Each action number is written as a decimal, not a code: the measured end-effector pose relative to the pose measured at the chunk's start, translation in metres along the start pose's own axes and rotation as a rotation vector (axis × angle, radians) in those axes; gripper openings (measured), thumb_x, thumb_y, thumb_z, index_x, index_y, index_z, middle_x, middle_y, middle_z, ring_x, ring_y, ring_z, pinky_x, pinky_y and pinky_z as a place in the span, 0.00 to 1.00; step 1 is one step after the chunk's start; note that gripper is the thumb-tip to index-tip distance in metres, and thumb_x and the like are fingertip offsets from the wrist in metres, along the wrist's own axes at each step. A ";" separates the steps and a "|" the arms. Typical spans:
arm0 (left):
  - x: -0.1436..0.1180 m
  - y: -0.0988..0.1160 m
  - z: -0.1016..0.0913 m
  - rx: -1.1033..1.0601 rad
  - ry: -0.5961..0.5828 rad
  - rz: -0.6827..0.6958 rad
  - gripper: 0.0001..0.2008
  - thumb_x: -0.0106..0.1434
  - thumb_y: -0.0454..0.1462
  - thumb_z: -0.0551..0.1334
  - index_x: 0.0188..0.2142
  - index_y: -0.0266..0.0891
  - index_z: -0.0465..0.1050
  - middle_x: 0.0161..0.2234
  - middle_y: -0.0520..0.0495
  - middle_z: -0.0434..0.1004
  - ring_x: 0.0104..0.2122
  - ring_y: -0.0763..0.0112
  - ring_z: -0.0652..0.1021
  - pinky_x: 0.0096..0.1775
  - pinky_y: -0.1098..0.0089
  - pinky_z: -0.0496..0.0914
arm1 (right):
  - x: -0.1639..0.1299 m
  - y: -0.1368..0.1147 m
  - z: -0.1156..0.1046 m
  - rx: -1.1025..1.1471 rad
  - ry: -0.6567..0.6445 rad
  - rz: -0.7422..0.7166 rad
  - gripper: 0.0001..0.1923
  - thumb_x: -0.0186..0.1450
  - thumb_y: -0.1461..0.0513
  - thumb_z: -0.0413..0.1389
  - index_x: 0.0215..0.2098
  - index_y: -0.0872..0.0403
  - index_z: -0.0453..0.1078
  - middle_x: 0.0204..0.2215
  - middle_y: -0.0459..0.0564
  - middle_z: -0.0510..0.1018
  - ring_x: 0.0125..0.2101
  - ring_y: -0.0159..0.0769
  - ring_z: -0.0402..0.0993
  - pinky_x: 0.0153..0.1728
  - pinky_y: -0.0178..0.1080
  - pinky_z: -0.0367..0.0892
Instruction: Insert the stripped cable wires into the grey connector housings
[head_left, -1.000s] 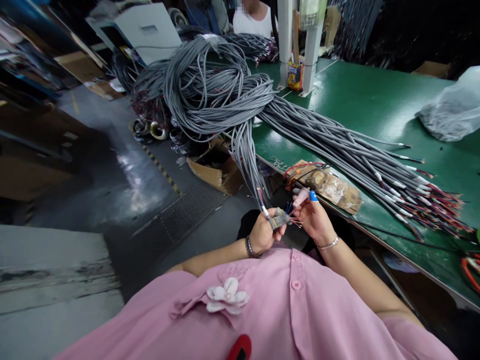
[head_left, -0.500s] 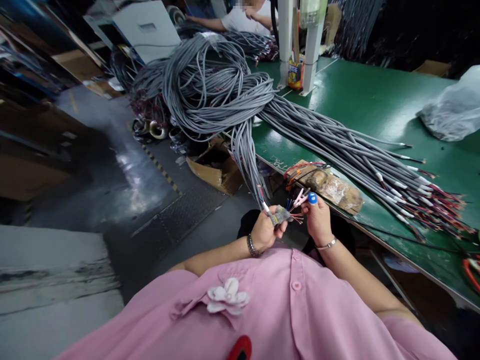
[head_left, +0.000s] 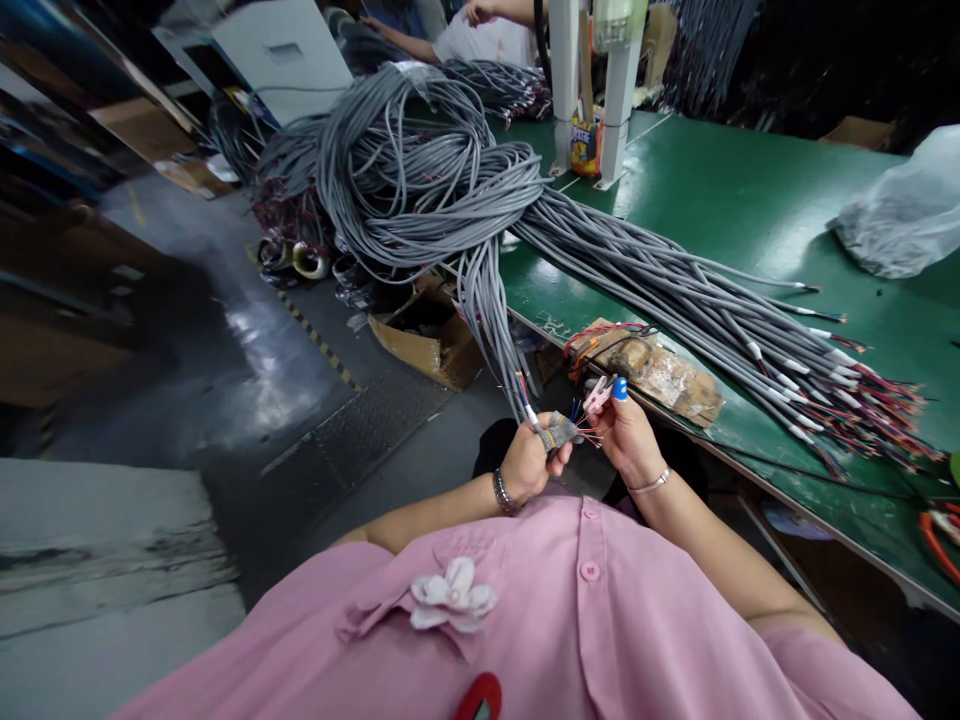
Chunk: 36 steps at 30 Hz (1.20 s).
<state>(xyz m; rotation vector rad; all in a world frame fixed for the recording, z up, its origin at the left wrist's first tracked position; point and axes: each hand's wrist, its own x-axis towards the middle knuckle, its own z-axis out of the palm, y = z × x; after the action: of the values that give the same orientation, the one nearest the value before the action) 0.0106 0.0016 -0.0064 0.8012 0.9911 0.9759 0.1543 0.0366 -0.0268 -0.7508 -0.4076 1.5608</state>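
Note:
My left hand (head_left: pixel 527 462) is closed round the stripped end of a grey cable (head_left: pixel 529 412). A grey knitted cover sits on its thumb, and thin red and blue wires (head_left: pixel 588 434) fan out past the fingertips. Close by on the right, my right hand (head_left: pixel 634 442), with a blue cover on its thumb, grips a small pink clip (head_left: pixel 598 396) like a clothespin. The clip is just above the wire ends; whether it touches them I cannot tell. More grey cables (head_left: pixel 486 300) hang over the table edge toward my left hand.
A long bundle of grey cables (head_left: pixel 660 270) with bared coloured ends lies across the green table (head_left: pixel 720 190). Coils (head_left: pixel 405 170) are heaped at its left. A wooden block (head_left: pixel 664 378) with wires sits at the front edge. A co-worker's arm (head_left: pixel 409 42) is behind.
My right hand has turned slightly, its fingers spreading lower, and the pink clip shows a different side. My left hand keeps its hold on the cable. The view has shifted a little.

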 end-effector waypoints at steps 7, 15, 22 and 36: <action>-0.003 -0.001 -0.001 0.016 -0.008 0.041 0.16 0.55 0.47 0.64 0.26 0.35 0.68 0.15 0.54 0.67 0.10 0.81 0.61 0.13 0.77 0.51 | -0.004 -0.003 0.003 0.021 -0.032 0.074 0.20 0.53 0.45 0.64 0.28 0.53 0.71 0.23 0.44 0.74 0.22 0.28 0.66 0.22 0.31 0.65; -0.009 0.002 -0.004 0.068 0.000 0.081 0.16 0.54 0.47 0.65 0.24 0.36 0.68 0.15 0.54 0.68 0.11 0.81 0.63 0.14 0.76 0.53 | -0.006 -0.007 -0.004 -0.032 -0.177 0.210 0.25 0.58 0.39 0.55 0.34 0.51 0.73 0.33 0.48 0.78 0.26 0.30 0.70 0.25 0.34 0.68; -0.007 0.003 0.000 0.119 0.033 0.113 0.15 0.55 0.46 0.65 0.25 0.36 0.68 0.17 0.55 0.68 0.12 0.82 0.64 0.14 0.77 0.55 | -0.010 -0.011 0.003 -0.125 -0.110 0.064 0.16 0.61 0.48 0.59 0.34 0.53 0.73 0.29 0.46 0.75 0.25 0.29 0.67 0.24 0.32 0.65; -0.002 -0.002 -0.001 0.213 0.057 0.160 0.16 0.58 0.47 0.64 0.26 0.36 0.68 0.17 0.55 0.68 0.12 0.82 0.64 0.15 0.78 0.55 | -0.005 -0.007 0.008 -0.032 -0.019 0.049 0.17 0.55 0.49 0.64 0.31 0.54 0.74 0.26 0.45 0.75 0.24 0.28 0.67 0.22 0.31 0.64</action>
<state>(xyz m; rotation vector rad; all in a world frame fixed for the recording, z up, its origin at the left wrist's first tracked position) 0.0095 -0.0010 -0.0080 1.0472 1.1050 1.0458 0.1544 0.0336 -0.0155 -0.7760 -0.4322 1.6118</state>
